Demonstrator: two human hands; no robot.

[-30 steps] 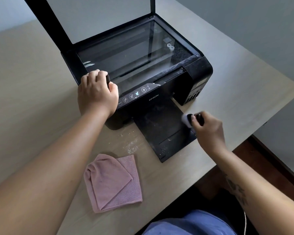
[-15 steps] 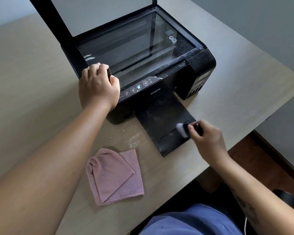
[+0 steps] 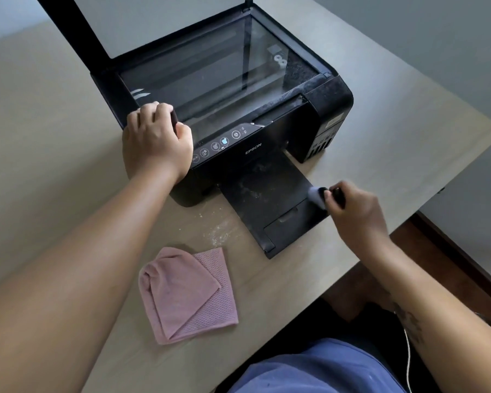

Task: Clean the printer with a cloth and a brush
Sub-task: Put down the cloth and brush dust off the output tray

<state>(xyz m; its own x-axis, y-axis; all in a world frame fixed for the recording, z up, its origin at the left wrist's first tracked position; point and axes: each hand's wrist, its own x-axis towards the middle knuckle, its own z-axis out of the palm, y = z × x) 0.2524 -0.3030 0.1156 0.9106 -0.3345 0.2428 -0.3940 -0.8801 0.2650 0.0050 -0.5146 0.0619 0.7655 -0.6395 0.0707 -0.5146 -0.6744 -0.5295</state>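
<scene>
A black printer (image 3: 284,129) stands on the table with its scanner lid raised and its output tray (image 3: 270,205) pulled out toward me. My left hand (image 3: 156,143) grips the printer's front left corner, fingers curled over the edge. My right hand (image 3: 355,211) grips a small black-handled brush (image 3: 318,195); its pale bristles touch the right edge of the dusty tray. A folded pink cloth (image 3: 187,293) lies on the table in front of the printer, apart from both hands.
Pale dust (image 3: 220,232) is scattered on the beige table (image 3: 54,165) between the cloth and the tray. The table's near edge runs diagonally just right of the tray; a second table surface (image 3: 471,211) lies beyond a gap at the right.
My right hand has swept the brush along the tray's right side, down toward the tray's end and back up its edge. My left hand has kept its hold on the printer corner.
</scene>
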